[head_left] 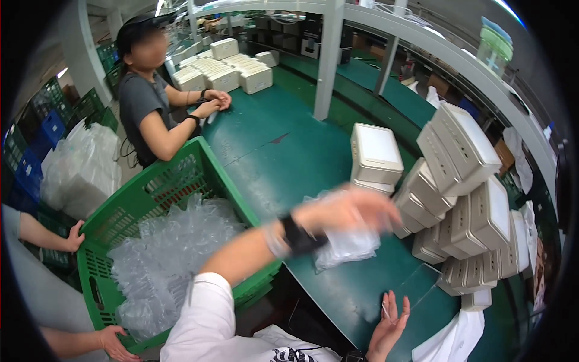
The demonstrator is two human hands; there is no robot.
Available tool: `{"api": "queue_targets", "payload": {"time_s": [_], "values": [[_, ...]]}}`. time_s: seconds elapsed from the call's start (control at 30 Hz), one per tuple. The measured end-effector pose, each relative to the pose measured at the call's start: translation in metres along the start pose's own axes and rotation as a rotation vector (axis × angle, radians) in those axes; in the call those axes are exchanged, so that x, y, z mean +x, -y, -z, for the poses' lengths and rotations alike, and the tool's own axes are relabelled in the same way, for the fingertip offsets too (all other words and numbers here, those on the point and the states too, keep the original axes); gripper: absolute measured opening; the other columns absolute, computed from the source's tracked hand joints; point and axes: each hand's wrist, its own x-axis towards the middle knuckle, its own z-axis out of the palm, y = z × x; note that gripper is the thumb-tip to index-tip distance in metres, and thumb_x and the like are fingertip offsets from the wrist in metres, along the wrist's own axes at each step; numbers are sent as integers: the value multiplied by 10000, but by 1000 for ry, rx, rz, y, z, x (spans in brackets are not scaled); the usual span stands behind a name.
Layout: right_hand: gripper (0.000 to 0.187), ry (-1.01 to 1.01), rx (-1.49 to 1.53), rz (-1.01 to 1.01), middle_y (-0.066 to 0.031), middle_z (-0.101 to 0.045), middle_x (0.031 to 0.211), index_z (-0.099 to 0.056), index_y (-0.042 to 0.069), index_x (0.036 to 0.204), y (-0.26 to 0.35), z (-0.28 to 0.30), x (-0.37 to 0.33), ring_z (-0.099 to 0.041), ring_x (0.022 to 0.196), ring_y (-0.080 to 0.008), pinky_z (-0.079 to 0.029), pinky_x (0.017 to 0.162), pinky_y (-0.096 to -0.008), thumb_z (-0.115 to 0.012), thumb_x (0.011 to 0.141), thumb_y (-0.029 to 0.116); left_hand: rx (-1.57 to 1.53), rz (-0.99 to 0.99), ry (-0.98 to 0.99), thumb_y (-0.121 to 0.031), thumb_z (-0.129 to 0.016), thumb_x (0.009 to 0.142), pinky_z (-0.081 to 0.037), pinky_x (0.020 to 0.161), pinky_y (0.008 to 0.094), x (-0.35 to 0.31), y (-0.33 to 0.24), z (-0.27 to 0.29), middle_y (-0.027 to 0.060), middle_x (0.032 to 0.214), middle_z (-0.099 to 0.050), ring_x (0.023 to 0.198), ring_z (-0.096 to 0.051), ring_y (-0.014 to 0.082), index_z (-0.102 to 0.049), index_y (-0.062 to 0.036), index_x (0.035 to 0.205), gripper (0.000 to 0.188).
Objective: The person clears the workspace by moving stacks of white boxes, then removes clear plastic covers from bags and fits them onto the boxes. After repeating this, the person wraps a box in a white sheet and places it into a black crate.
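My left hand (pixel 350 210), blurred by motion, reaches to the right over a pile of clear plastic bags (pixel 347 250) on the green table. Its fingers look stretched out, and no held thing shows. The hand covers part of the pile. At the table's near edge my right hand (pixel 389 323) is raised with its fingers apart and holds nothing. To the right of my hands rise stacks of pale box-shaped devices (pixel 455 226) with white tops. One such device (pixel 377 148) tops a smaller stack just beyond my left hand.
A green crate (pixel 211 172) full of clear plastic bags stands at left; another person's hands (pixel 111 342) grip its side. Behind it, a person (pixel 148 90) leans at the table near more pale devices (pixel 223 72). A grey post (pixel 329 60) rises from the table's far side.
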Motion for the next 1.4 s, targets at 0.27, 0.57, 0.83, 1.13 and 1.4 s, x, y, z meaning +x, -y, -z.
{"api": "queue_targets", "payload": {"time_s": [0.27,0.57,0.83,1.13,1.4], "values": [[760,18,-106,-22,-291,-403,1409,-264,31,1415,6,-15,-7,-415,1320,-362,-211,1150,-436,-549,905,517,-195,-114,-1439,-727,-401,841,-123,1113,624,-104,-36,297,53,1578,-220,1423,-217,351,-238,-188,1504,870],[895,-19,-108,-44,-281,-378,1427,-237,22,1422,13,-11,-7,-382,1342,-371,-209,1148,-449,-664,822,530,-463,-123,-1488,-583,-487,896,-462,760,307,-151,32,288,67,1201,-618,949,-587,179,-548,-126,1253,583],[878,1,-51,-72,-263,-376,1435,-227,19,1426,10,-9,-3,-384,1343,-359,-208,1147,-449,-662,836,501,-414,-74,-1437,-527,-506,910,-451,707,274,-148,45,294,39,1095,-617,926,-581,160,-551,-129,1234,515],[883,172,-1068,342,-237,-443,1364,-360,25,1370,67,-107,51,-434,1277,-359,-301,1080,-425,-829,675,303,-305,192,-1460,-535,-451,932,-455,646,289,-128,67,275,119,1122,-647,837,-603,180,-416,-111,1314,571],[928,280,-1310,394,-296,-385,1373,-355,30,1403,-5,-126,109,-370,1291,-423,-281,1023,-559,-801,669,385,-309,369,-1348,-485,-268,966,-471,706,352,-156,119,367,99,1206,-616,898,-573,225,-488,-82,1319,580]]}}
